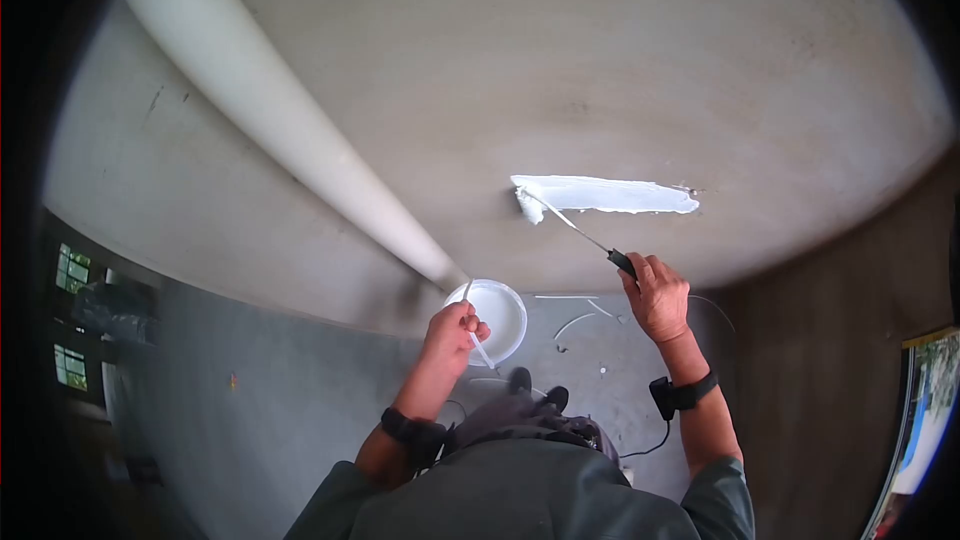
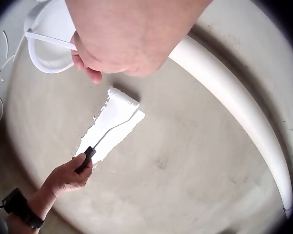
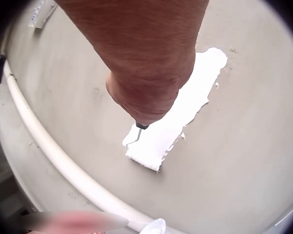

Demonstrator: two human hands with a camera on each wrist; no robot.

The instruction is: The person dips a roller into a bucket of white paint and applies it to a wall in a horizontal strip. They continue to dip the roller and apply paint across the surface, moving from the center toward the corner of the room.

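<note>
My right hand [image 1: 658, 298] grips the black handle [image 1: 621, 262] of a paint roller. The roller's white-coated head [image 1: 530, 205] is against the grey wall, at the left end of a thick streak of white paint [image 1: 620, 195]. In the right wrist view the forearm hides most of that hand, while the roller head [image 3: 144, 162] shows below it. My left hand [image 1: 455, 333] holds the white strap-like handle [image 1: 481, 350] of a round white bucket [image 1: 515, 315]. White paint fills part of the bucket, which is beside the lower end of a white pipe.
The thick white pipe [image 1: 290, 100] runs up the wall to the left. Thin white scraps [image 1: 573, 324] lie on the grey floor [image 1: 300, 390] by my feet [image 1: 520, 380]. A brown wall [image 1: 840, 320] and a window opening [image 1: 920, 420] are on the right.
</note>
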